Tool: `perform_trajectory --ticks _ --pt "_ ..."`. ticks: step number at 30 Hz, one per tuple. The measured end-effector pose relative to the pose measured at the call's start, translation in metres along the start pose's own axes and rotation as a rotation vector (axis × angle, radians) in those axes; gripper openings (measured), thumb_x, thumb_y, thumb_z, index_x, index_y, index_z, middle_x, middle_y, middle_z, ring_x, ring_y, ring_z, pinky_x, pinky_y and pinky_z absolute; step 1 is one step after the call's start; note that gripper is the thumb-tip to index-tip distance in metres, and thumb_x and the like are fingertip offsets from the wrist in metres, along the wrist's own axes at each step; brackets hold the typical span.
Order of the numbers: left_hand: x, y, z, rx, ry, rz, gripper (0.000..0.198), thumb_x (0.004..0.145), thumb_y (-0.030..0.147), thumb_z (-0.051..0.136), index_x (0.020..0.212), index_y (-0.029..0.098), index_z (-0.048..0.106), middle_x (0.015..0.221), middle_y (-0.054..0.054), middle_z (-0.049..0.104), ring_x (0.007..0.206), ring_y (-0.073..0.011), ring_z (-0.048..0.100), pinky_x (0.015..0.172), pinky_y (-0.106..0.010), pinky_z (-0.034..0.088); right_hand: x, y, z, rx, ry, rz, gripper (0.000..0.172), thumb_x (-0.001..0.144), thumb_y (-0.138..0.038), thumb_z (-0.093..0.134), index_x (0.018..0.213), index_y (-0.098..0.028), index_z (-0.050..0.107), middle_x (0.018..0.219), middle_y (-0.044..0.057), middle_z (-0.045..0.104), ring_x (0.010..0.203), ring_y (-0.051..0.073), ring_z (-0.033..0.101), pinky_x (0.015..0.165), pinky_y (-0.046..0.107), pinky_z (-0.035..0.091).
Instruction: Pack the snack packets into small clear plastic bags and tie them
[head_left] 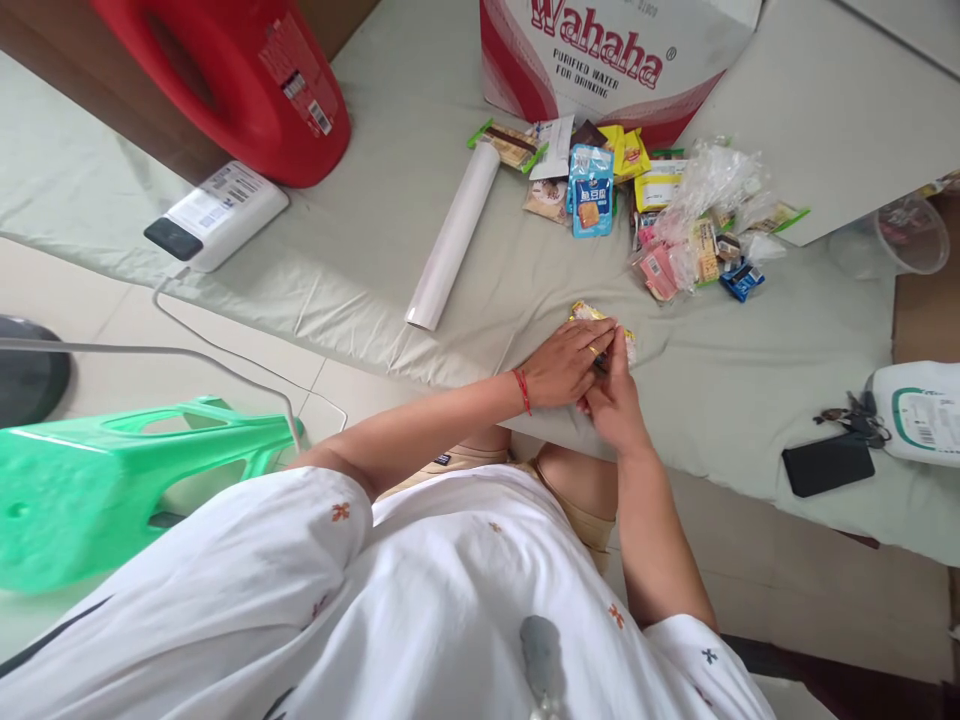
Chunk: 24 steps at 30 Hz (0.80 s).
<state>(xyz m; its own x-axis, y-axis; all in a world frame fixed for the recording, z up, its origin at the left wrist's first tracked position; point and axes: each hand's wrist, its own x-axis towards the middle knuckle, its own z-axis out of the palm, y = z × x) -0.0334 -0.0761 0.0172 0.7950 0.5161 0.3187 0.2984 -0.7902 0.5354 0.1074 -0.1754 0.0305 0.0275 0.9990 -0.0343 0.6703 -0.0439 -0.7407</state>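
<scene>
My left hand (564,362), with a red string at the wrist and a ring, meets my right hand (613,395) at the table's front edge. Their fingers are drawn together over a small yellow and clear snack packet (589,312), which is mostly covered by them. Both hands are closed around this packet, and its ends stick out behind and to the right of the fingers. Beyond them lies a heap of wrapped snacks, among them a blue packet (592,192), a yellow packet (627,153) and a pink packet (660,273). Crumpled clear plastic (712,185) rests over part of the heap.
A white roll (454,238) lies left of the snacks. Behind stand a Wahaha carton (607,60) and a red jug (247,90). A white device (225,215) is at left, a green stool (82,490) below. At right are a black phone (828,464), keys and a white bottle (922,412).
</scene>
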Motion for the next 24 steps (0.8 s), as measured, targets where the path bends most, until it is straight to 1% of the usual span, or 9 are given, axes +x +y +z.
perform_trajectory --ticks 3,5,7,9,11,13,18,21,24 --pt "0.001 0.003 -0.001 0.081 -0.039 0.014 0.055 0.105 0.027 0.043 0.157 0.009 0.051 0.165 -0.018 0.050 0.153 -0.0276 0.049 0.128 -0.046 0.036 -0.007 -0.002 -0.015 0.493 0.037 0.105 0.094 0.092 -0.032 0.048 0.174 -0.037 0.004 0.173 0.017 0.034 0.057 0.007 0.050 0.050 0.028 0.049" --pt "0.001 0.010 0.001 0.147 -0.084 0.033 0.052 0.108 0.025 0.039 0.156 0.011 0.053 0.165 -0.016 0.051 0.152 -0.0257 0.051 0.127 -0.043 0.036 -0.012 -0.005 -0.020 0.589 0.147 0.160 0.083 0.092 -0.037 0.054 0.171 -0.033 0.029 0.167 0.018 0.044 0.053 0.006 0.044 0.046 0.025 0.043" --pt "0.001 0.020 0.005 0.213 -0.117 0.058 0.050 0.109 0.022 0.040 0.155 0.011 0.054 0.164 -0.015 0.052 0.153 -0.0244 0.050 0.128 -0.042 0.036 -0.018 -0.008 -0.019 0.528 0.301 0.227 0.070 0.093 -0.041 0.058 0.161 -0.026 0.050 0.153 0.019 0.060 0.052 0.006 0.043 0.045 0.024 0.039" --pt "0.001 0.027 0.009 0.276 -0.129 0.053 0.049 0.109 0.022 0.042 0.155 0.012 0.056 0.163 -0.015 0.054 0.153 -0.0245 0.050 0.127 -0.042 0.035 -0.026 -0.007 -0.015 0.359 0.462 0.255 0.059 0.096 -0.043 0.055 0.151 -0.022 0.062 0.146 0.019 0.065 0.056 0.009 0.051 0.048 0.026 0.045" --pt "0.001 0.031 0.012 0.322 -0.140 0.039 0.048 0.109 0.022 0.041 0.154 0.013 0.056 0.163 -0.014 0.054 0.152 -0.0249 0.051 0.127 -0.043 0.036 -0.034 -0.001 -0.016 0.152 0.612 0.231 0.057 0.099 -0.042 0.049 0.151 -0.023 0.063 0.150 0.019 0.062 0.070 0.015 0.066 0.058 0.032 0.055" --pt "0.002 0.031 0.012 0.346 -0.153 0.045 0.048 0.110 0.019 0.039 0.155 0.012 0.055 0.163 -0.015 0.053 0.151 -0.0249 0.052 0.125 -0.043 0.037 -0.041 0.007 -0.021 -0.052 0.685 0.179 0.059 0.100 -0.040 0.046 0.156 -0.025 0.059 0.153 0.018 0.059 0.093 0.022 0.075 0.072 0.036 0.062" --pt "0.007 0.033 0.014 0.373 -0.110 0.046 0.050 0.111 0.021 0.034 0.154 0.005 0.053 0.158 -0.022 0.057 0.147 -0.0300 0.055 0.121 -0.048 0.041 -0.040 0.027 -0.030 -0.395 0.419 0.069 0.052 0.102 -0.034 0.052 0.152 -0.025 0.062 0.152 0.013 0.063 0.130 0.026 0.069 0.094 0.036 0.063" --pt "0.014 0.041 0.016 0.395 -0.080 0.025 0.050 0.111 0.021 0.034 0.156 0.009 0.052 0.157 -0.026 0.056 0.143 -0.0348 0.058 0.116 -0.056 0.043 -0.031 0.031 -0.025 -0.473 0.380 0.099 0.046 0.104 -0.034 0.050 0.146 -0.029 0.068 0.155 0.009 0.061 0.131 0.027 0.069 0.095 0.039 0.063" --pt "0.021 0.041 0.018 0.396 -0.099 0.006 0.049 0.110 0.018 0.034 0.153 0.006 0.054 0.155 -0.028 0.057 0.142 -0.0351 0.059 0.117 -0.056 0.042 -0.023 0.031 -0.026 -0.414 0.347 0.073 0.044 0.101 -0.035 0.053 0.140 -0.029 0.073 0.155 0.009 0.061 0.127 0.029 0.071 0.096 0.042 0.063"
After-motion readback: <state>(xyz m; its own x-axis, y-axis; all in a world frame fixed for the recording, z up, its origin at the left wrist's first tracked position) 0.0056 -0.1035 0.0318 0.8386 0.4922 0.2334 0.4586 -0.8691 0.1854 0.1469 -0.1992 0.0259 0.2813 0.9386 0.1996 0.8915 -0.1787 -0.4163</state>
